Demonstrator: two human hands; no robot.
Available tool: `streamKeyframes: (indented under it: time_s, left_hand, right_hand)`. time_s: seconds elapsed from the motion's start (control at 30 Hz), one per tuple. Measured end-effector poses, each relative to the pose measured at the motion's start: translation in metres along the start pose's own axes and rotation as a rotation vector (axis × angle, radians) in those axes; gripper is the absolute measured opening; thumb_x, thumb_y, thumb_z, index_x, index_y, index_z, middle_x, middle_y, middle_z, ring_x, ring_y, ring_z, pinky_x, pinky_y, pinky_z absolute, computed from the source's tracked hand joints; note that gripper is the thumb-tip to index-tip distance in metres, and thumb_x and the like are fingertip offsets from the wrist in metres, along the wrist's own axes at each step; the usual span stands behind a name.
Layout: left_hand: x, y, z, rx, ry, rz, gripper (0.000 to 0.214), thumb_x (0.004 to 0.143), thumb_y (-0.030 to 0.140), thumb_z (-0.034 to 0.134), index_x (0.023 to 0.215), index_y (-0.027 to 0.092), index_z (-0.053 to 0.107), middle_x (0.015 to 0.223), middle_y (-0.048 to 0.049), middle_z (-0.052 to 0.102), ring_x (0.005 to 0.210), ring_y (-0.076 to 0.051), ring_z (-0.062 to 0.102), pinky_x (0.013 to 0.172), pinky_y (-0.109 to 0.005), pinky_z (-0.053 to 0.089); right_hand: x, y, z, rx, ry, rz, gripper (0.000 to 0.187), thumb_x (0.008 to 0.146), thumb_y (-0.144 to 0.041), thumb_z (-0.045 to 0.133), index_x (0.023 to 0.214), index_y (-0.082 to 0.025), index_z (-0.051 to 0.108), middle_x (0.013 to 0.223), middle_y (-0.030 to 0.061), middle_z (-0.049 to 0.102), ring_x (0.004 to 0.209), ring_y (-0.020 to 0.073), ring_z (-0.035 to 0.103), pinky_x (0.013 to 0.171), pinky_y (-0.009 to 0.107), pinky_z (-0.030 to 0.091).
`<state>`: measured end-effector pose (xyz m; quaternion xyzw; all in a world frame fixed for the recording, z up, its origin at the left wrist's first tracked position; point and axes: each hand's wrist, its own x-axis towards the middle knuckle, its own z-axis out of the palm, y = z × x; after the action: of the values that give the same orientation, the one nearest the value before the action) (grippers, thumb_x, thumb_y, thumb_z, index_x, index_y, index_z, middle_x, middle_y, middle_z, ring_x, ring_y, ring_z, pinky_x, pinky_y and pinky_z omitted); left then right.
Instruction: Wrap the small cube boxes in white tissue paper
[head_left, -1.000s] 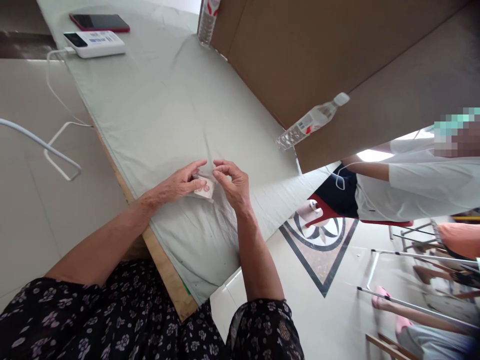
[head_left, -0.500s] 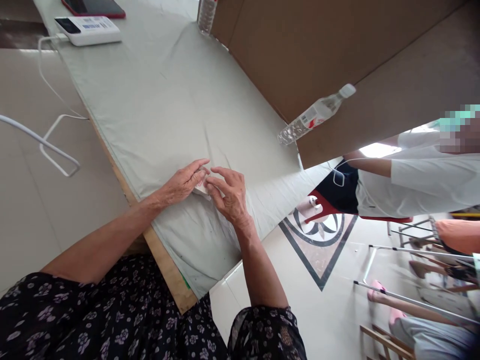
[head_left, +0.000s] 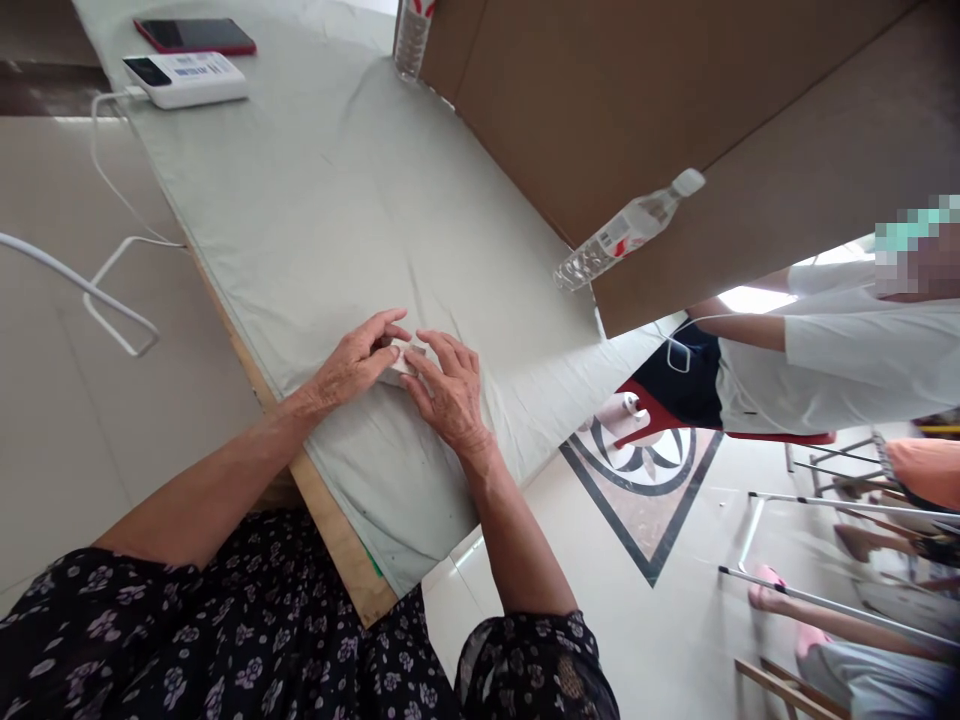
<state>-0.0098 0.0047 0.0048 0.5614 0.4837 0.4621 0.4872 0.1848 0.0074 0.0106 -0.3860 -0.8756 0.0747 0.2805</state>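
A small pale box-like object (head_left: 404, 364) rests low over the cloth-covered table (head_left: 322, 240), close to the corner nearest me. It has some pinkish marks on top, and my fingers hide much of it. From the left, my left hand (head_left: 354, 362) grips its edge, with the thumb on top and the fingers curled along the far side. My right hand (head_left: 448, 392) closes on the other end, thumb at the near side and fingertips over the top. Whether it is a box or a stack of cards I cannot tell.
A clear plastic bottle (head_left: 626, 232) stands by a large cardboard panel (head_left: 600, 110); a second bottle (head_left: 411, 45) is at the far edge. A phone (head_left: 196, 36) and a white power bank (head_left: 196, 82) with a cable lie far left. A person in a white shirt (head_left: 862, 360) sits at right.
Both hands have shifted slightly left with the pale object, and more of its top shows between them. The view has tilted a little, so the phone and power bank appear lower.
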Motion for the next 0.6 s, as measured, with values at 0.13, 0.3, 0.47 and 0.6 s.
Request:
streamKeyframes:
  time_s: [0.13, 0.3, 0.47, 0.6]
  left_hand:
    - [0.001, -0.001, 0.0, -0.02, -0.003, 0.002, 0.065, 0.083, 0.033, 0.062, 0.145, 0.016, 0.053, 0.122, -0.0097, 0.071, 0.091, -0.018, 0.062, 0.089, -0.036, 0.049]
    - [0.002, -0.001, -0.001, -0.075, 0.019, -0.015, 0.064, 0.079, 0.033, 0.065, 0.14, 0.016, 0.056, 0.117, -0.0091, 0.072, 0.09, -0.018, 0.063, 0.085, -0.035, 0.05]
    - [0.003, -0.002, 0.0, -0.162, 0.027, -0.066, 0.069, 0.073, 0.033, 0.069, 0.139, 0.013, 0.058, 0.116, -0.0105, 0.072, 0.09, -0.019, 0.065, 0.084, -0.035, 0.052]
    - [0.005, -0.005, 0.0, -0.226, 0.097, -0.095, 0.064, 0.073, 0.036, 0.069, 0.133, 0.015, 0.063, 0.118, -0.0108, 0.072, 0.096, -0.022, 0.067, 0.084, -0.037, 0.054]
  right_hand:
    - [-0.007, 0.003, 0.011, -0.117, 0.094, -0.033, 0.025, 0.105, -0.039, 0.053, 0.122, -0.028, 0.068, 0.141, 0.0096, 0.067, 0.136, 0.027, 0.057, 0.11, 0.047, 0.045]
    - [-0.011, 0.003, 0.019, -0.097, 0.094, -0.028, 0.021, 0.105, -0.038, 0.054, 0.12, -0.03, 0.066, 0.143, 0.0089, 0.065, 0.137, 0.027, 0.057, 0.111, 0.047, 0.044]
    - [-0.017, 0.005, 0.018, 0.11, 0.247, 0.084, 0.039, 0.1, -0.053, 0.057, 0.131, -0.029, 0.056, 0.149, 0.0126, 0.059, 0.139, 0.0298, 0.055, 0.114, 0.053, 0.043]
    - [-0.02, 0.011, 0.014, 0.31, 0.351, 0.282, 0.038, 0.102, -0.053, 0.052, 0.133, -0.031, 0.052, 0.149, 0.0123, 0.056, 0.14, 0.029, 0.053, 0.113, 0.055, 0.044]
